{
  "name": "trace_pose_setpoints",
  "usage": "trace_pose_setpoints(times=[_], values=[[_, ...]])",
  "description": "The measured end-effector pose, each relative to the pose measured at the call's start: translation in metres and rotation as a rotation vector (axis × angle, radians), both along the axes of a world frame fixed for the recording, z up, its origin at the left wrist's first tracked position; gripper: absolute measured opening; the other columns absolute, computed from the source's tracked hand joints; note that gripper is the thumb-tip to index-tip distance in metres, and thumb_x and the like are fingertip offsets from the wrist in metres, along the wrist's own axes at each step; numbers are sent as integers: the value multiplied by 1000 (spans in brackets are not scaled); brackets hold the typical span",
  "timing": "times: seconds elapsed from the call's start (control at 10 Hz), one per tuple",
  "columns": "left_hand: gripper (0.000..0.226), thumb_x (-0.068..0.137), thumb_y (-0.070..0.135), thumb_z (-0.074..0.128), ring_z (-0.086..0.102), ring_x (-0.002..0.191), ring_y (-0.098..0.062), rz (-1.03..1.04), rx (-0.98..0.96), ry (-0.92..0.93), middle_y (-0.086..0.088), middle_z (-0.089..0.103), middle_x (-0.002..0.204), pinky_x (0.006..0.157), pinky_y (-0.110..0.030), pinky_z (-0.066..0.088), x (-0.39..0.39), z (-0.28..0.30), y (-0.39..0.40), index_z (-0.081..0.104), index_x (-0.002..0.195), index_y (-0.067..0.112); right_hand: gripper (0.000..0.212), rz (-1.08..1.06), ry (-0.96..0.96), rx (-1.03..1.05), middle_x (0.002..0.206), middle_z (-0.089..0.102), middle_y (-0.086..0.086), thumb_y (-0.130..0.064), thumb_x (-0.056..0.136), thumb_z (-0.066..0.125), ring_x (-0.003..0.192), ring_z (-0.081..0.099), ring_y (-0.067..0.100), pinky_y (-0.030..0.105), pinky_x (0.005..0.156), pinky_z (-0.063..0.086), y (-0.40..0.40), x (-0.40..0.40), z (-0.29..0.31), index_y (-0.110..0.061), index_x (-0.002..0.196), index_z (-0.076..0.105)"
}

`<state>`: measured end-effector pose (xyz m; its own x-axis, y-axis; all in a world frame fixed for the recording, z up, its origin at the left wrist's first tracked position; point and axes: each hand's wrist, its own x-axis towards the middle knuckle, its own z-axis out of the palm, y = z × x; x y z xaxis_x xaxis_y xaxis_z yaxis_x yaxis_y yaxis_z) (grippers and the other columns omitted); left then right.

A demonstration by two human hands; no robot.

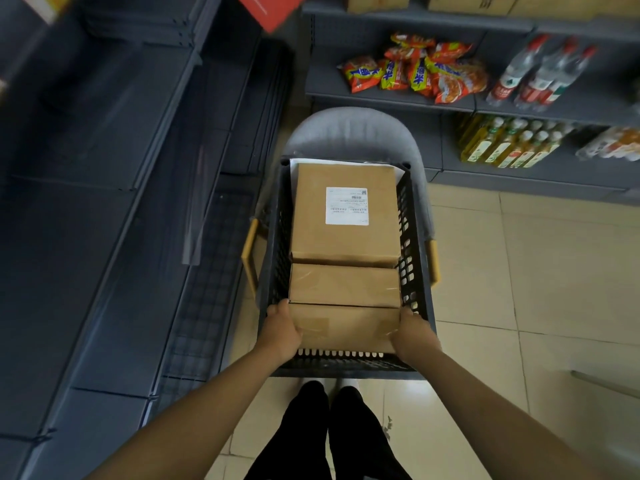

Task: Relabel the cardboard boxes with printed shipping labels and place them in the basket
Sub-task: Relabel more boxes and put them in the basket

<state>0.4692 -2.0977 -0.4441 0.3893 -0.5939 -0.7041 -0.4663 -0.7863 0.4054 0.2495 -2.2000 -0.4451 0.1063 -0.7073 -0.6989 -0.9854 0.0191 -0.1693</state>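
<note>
A black slotted basket (pixel 412 237) stands on a grey chair in front of me. Inside it lies a large cardboard box (pixel 311 216) with a white shipping label (pixel 347 206) on top. Nearer to me sits a smaller cardboard box (pixel 344 284), its top bare. Nearest of all is a third cardboard box (pixel 346 327), taped, with no label showing. My left hand (pixel 280 330) grips its left end and my right hand (pixel 414 336) grips its right end, both inside the basket's near end.
The grey chair (pixel 349 133) with wooden arms carries the basket. Dark empty shelving runs along the left. Shelves behind hold snack packets (pixel 415 69), clear bottles (pixel 540 74) and oil bottles (pixel 512 143). Tiled floor lies to the right. My legs are below the basket.
</note>
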Motion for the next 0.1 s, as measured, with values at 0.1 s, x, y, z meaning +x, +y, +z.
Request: trace_pose_setpoints(times=[0.1], values=[[60, 93, 20, 52, 38, 128, -26, -161, -58, -238, -9, 34, 142, 106, -35, 38, -2, 20, -4, 26, 146, 14, 42, 102, 29, -99, 132, 50, 13, -9, 91, 43, 121, 48, 29, 41, 97, 48, -3, 10, 22, -10, 134, 41]])
